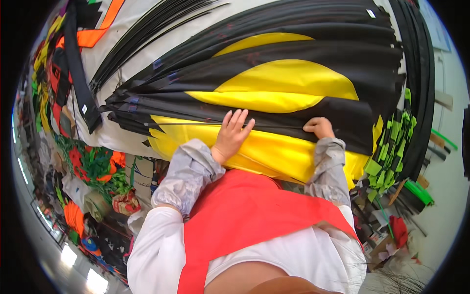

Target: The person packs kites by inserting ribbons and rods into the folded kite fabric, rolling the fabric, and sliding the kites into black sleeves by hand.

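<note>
A stack of black and yellow fabric panels (289,81) lies in front of me, gathered to a narrow end at the left. Across the nearest panel runs a thin black rod (274,126), roughly left to right. My left hand (232,137) rests flat over the rod and fabric, fingers stretched and slightly spread. Farther right, my right hand (320,127) is closed, with thumb and fingers pinched at the rod's right end. Its fingertips partly hide what they grip. Below both hands, bright yellow fabric (264,154) hangs toward my red apron.
A bundle of thin black rods (142,41) lies on the white tabletop (115,59) at the far left. Orange strap (100,34) crosses that corner. Green and black strips (391,147) hang at the right edge. Colourful fabric scraps (98,166) are piled below left.
</note>
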Available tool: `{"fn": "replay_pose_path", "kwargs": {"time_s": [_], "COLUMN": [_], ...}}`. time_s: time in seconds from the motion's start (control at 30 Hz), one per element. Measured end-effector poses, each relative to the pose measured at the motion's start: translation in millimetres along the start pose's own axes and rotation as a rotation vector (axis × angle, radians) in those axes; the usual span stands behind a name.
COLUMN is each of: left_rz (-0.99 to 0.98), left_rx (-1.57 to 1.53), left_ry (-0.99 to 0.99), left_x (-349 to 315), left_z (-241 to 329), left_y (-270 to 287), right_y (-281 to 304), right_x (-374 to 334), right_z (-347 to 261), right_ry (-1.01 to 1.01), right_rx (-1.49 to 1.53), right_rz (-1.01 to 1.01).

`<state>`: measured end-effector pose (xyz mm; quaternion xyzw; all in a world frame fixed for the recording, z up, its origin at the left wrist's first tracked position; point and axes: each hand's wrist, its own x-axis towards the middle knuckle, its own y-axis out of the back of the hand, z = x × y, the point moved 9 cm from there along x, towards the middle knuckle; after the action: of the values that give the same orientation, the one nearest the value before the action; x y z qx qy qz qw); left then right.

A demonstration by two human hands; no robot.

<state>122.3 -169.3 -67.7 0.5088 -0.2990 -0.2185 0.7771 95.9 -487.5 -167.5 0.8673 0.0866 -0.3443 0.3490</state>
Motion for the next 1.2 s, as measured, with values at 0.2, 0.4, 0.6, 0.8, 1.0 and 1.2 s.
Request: {"fn": "replay_pose_path", "kwargs": {"time_s": [0.2, 0.4, 0.6, 0.8, 1.0, 1.2], "left_rz": [-0.275, -0.643, 0.178, -0.539, -0.522, -0.096], "left_rx": [-0.069, -0.073, -0.049, 0.003, -0.112, -1.148], "left_ry": [0.034, 0.469, -0.116, 0.403, 0.492, 1.274], "left_x": [16.7, 52.1, 73.1, 70.7, 73.1, -69.2], "left_z": [-31.5, -85.6, 3.0, -70.1, -63.1, -27.4], "left_y": [-72.5, -115.4, -26.1, -113.6, -104.2, -81.9], "right_y": [1.2, -19.4, -18.0, 73.0, -33.3, -43.4], "right_x": [-57.1, -63.2, 12.8, -7.6, 20.7, -24.2], "right_z": [-24.6, -81.8, -14.6, 35.0, -40.6, -107.5], "right_ry": [0.237, 0.631, 0.459, 0.119, 0.51, 0.591], "right_rx": [-0.27, -0.552, -0.636, -0.64, -0.542, -0.501], "right_rz": [0.694, 0.78, 0.205, 0.44, 0.606, 0.554]}}
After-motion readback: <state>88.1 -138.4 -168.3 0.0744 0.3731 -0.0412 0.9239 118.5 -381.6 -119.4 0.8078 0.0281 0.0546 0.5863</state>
